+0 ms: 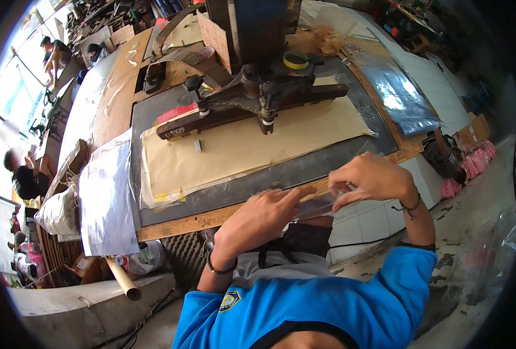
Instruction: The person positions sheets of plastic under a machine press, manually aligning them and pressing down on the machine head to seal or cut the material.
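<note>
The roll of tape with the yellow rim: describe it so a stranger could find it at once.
Start at the big dark press arm over the tan paper sheets. Just behind the arm, at the foot of its dark column, lies the tape roll. It is the only round, yellow-rimmed ring there.

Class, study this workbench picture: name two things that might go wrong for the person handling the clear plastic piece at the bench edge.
1. The thin clear plastic sheet is held only by fingertips of the left hand and right hand, past the wooden bench edge; it may slip or crease.
2. The dark metal press arm hangs over the tan paper sheet close ahead; hands reaching forward risk being knocked or pinched.
</note>
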The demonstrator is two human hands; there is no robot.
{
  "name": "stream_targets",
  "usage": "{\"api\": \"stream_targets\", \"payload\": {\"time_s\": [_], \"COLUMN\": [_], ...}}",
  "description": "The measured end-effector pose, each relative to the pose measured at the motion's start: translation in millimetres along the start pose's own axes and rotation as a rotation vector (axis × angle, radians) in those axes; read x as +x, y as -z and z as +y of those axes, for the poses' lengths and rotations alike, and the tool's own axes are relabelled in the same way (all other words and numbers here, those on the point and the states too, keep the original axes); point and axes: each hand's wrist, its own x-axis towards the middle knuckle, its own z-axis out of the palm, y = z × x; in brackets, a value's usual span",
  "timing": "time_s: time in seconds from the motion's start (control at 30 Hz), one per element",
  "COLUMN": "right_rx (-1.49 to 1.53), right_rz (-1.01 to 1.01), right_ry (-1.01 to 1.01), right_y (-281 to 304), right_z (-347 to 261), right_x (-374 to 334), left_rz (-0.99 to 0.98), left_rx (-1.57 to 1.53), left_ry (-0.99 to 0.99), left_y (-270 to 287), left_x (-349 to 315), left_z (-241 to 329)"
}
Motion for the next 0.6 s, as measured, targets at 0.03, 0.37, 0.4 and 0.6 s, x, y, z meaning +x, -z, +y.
{"api": "stream_targets", "payload": {"time_s": [0.03, 0.37, 0.4, 0.6], "right_rx": [0.000, 0.496, 0.535, 0.911], "right_rz": [0.033, 0.958, 1.114, 1.693], "right_ry": [0.006, -0.282, -0.325, -0.342], "right_y": [7, 85, 92, 94], "right_z": [4, 178, 217, 402], "right_x": [-6, -155, -171, -144], "left_rz": [0.035, 0.480, 0.546, 0.653], "left_rx": [0.035, 0.119, 0.175, 0.638], "left_ry": [-0.031, 0.339, 0.406, 0.810], "left_y": [5, 53, 61, 113], "left_x": [-2, -85, -95, -162], "left_z": [-3, -37, -45, -121]}}
